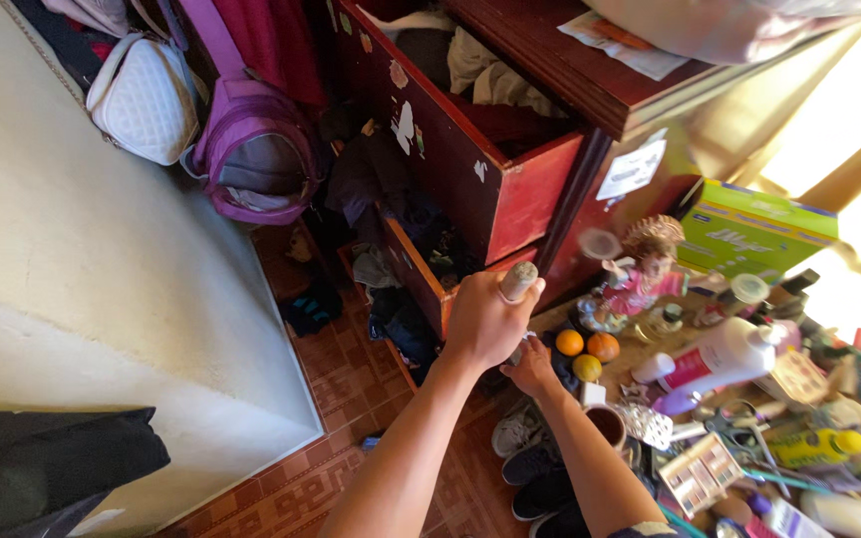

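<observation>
Pale cylindrical handle (518, 281) upright at the desk (640, 354) edge, gripped in closed fingers of left hand (485, 321). Right hand (530, 367) just beneath, grip impossible to tell. 3 oranges (587, 351) nearby, doll figurine (642, 267) behind, open red drawers (470, 164) beyond.

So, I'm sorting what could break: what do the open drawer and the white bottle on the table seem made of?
Drawer: apparently wood with glossy red-brown paint, chipped in white patches. Bottle: looks like smooth opaque plastic with a slight sheen, lying on its side.
</observation>
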